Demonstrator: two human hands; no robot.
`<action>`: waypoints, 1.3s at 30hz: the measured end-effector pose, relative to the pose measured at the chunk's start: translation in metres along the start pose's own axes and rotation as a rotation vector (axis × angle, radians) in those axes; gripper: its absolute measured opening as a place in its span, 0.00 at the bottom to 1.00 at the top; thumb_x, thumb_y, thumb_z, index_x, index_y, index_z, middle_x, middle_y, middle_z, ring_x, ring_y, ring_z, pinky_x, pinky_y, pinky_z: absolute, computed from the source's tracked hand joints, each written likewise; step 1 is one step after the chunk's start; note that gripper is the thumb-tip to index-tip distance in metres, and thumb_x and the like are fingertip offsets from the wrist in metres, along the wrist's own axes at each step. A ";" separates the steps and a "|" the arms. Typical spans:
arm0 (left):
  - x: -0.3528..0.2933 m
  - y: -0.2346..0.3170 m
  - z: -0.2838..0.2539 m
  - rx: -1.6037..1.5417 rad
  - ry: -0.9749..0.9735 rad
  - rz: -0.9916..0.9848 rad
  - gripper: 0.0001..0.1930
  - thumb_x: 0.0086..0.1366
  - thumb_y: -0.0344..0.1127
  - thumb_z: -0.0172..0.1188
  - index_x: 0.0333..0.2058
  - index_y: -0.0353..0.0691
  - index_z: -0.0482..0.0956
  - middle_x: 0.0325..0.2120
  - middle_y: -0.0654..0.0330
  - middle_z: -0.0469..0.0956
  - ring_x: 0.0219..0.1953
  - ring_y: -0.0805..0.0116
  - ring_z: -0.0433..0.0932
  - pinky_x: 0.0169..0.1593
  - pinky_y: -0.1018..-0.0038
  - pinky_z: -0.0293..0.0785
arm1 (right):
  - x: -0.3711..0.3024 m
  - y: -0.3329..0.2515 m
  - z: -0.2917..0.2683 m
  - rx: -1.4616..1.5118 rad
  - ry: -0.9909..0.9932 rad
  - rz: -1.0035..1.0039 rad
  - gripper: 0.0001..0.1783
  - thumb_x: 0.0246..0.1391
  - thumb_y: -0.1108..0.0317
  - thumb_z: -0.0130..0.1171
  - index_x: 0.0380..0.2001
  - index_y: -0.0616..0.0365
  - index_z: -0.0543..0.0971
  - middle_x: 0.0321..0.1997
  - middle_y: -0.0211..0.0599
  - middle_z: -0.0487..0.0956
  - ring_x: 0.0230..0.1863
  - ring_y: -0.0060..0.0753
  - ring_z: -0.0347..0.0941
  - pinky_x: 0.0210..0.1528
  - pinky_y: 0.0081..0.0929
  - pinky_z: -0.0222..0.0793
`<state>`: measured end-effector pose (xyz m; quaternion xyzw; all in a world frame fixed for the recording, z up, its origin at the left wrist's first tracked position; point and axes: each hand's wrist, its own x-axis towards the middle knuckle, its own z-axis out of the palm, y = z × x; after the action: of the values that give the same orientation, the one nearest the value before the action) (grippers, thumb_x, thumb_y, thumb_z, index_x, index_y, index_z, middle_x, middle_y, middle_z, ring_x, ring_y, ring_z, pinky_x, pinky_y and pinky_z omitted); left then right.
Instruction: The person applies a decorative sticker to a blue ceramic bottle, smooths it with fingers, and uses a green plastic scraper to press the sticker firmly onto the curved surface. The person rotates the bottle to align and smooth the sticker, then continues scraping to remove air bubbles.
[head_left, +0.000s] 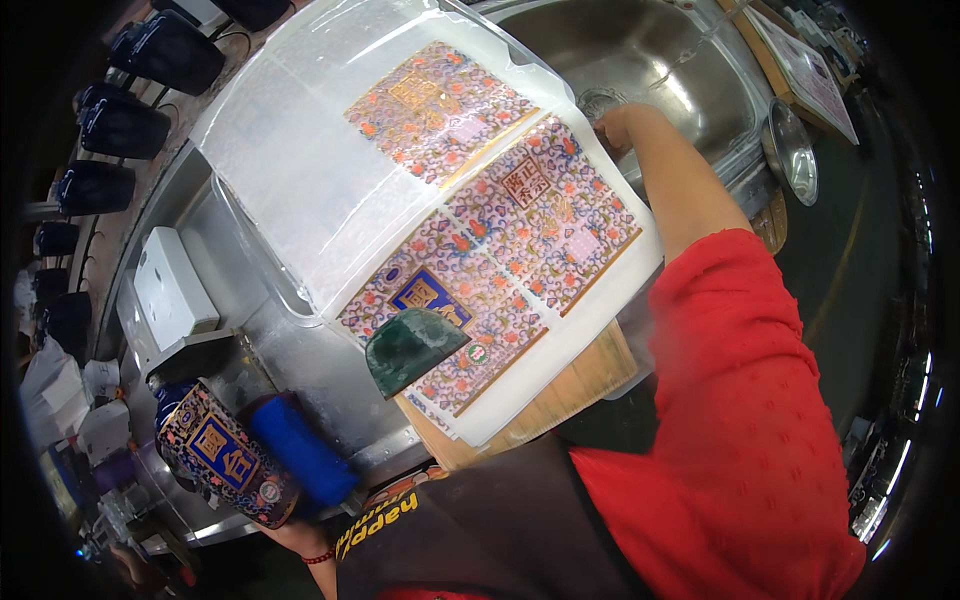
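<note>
At the lower left, my left hand holds a dark bottle wrapped in a floral label with a blue panel; most of its fingers are hidden behind the bottle. A blue roll lies right beside it. My right hand reaches to the near edge of the steel sink, where its fingertips are out of sight. Between my hands, floral label sheets lie on a clear plastic tub. A dark green half-moon scraper rests on the lower left corner of the sheets.
A wooden board sticks out beneath the sheets. To the left stand a white box-shaped device and a row of dark blue containers. A metal bowl and a wooden-edged frame are right of the sink.
</note>
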<state>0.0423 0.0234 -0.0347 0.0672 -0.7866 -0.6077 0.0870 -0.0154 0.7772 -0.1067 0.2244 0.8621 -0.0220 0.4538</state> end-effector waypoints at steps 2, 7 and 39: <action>-0.001 0.002 0.000 0.007 0.013 -0.009 0.26 0.74 0.39 0.47 0.63 0.26 0.64 0.50 0.45 0.76 0.47 0.58 0.79 0.52 0.64 0.80 | 0.007 0.000 -0.001 -0.054 -0.018 0.017 0.22 0.58 0.69 0.55 0.56 0.47 0.82 0.65 0.40 0.77 0.66 0.46 0.73 0.64 0.40 0.72; 0.000 0.003 0.000 0.011 0.029 -0.017 0.26 0.74 0.39 0.47 0.63 0.26 0.64 0.50 0.46 0.76 0.47 0.58 0.79 0.52 0.64 0.80 | 0.037 0.001 0.000 -0.106 0.028 0.118 0.22 0.60 0.66 0.54 0.56 0.47 0.83 0.66 0.40 0.76 0.66 0.47 0.73 0.64 0.40 0.71; 0.001 0.003 0.011 0.011 -0.027 0.042 0.28 0.74 0.44 0.52 0.63 0.30 0.63 0.52 0.50 0.74 0.48 0.61 0.79 0.52 0.66 0.78 | 0.043 0.010 -0.003 -0.093 -0.102 -0.048 0.27 0.52 0.65 0.59 0.58 0.49 0.80 0.59 0.45 0.80 0.60 0.48 0.77 0.60 0.43 0.73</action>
<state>0.0389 0.0345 -0.0347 0.0430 -0.7922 -0.6022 0.0889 -0.0349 0.8029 -0.1371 0.1810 0.8430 -0.0041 0.5065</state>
